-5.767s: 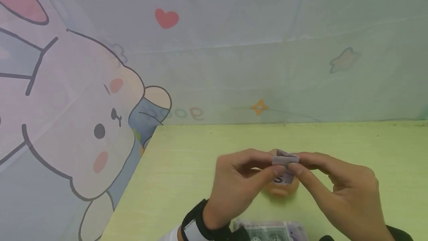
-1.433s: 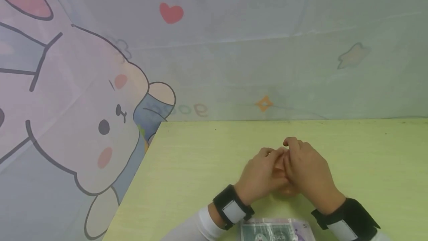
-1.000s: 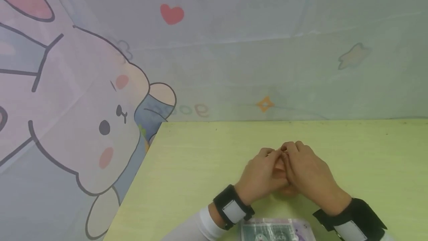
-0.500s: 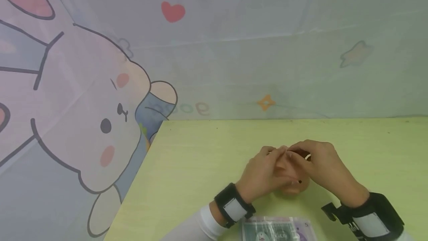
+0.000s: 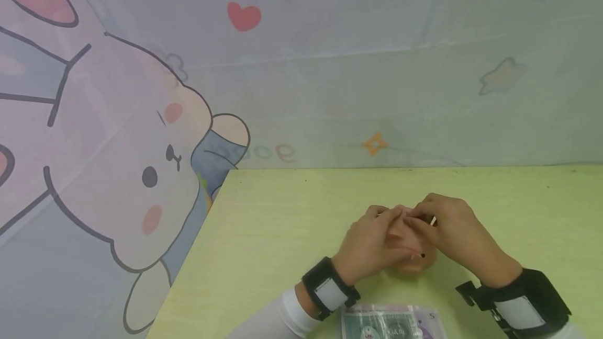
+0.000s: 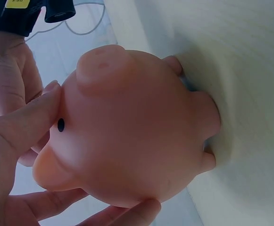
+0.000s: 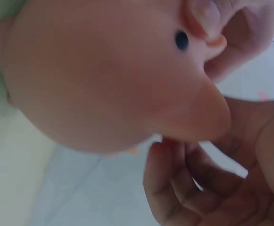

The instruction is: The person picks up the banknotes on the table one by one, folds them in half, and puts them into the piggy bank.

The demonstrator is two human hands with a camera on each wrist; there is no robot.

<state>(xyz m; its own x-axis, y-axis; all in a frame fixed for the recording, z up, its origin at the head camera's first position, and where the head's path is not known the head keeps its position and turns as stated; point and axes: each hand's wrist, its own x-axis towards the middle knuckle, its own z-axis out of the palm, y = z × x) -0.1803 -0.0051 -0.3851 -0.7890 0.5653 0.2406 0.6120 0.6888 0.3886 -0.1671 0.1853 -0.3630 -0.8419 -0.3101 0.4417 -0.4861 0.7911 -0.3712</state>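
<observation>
An orange-pink piggy bank [image 5: 427, 263] with a snout, ears and black eyes stands on the table. My left hand [image 5: 365, 245] grips its head; in the left wrist view the thumb [image 6: 26, 120] lies beside an eye and fingertips press the body. Over the top of the piggy bank, my right hand [image 5: 459, 232] has its curled thumb and finger close together. The right wrist view shows those fingers [image 7: 158, 176] behind the ear [image 7: 198, 117]. Whatever lies between the right fingertips is hidden, and no folded banknote shows in any current view.
Banknotes [image 5: 386, 324], green and purple, lie flat at the front edge of the head view. A pale yellow-green table [image 5: 282, 234] extends around the hands. Behind it hangs a cloth backdrop [image 5: 330, 77] printed with a rabbit and hearts.
Earlier both hands pinched a small folded banknote above the piggy bank; it is now out of sight. The left hand has taken hold of the piggy bank. The right hand shifted slightly rightward.
</observation>
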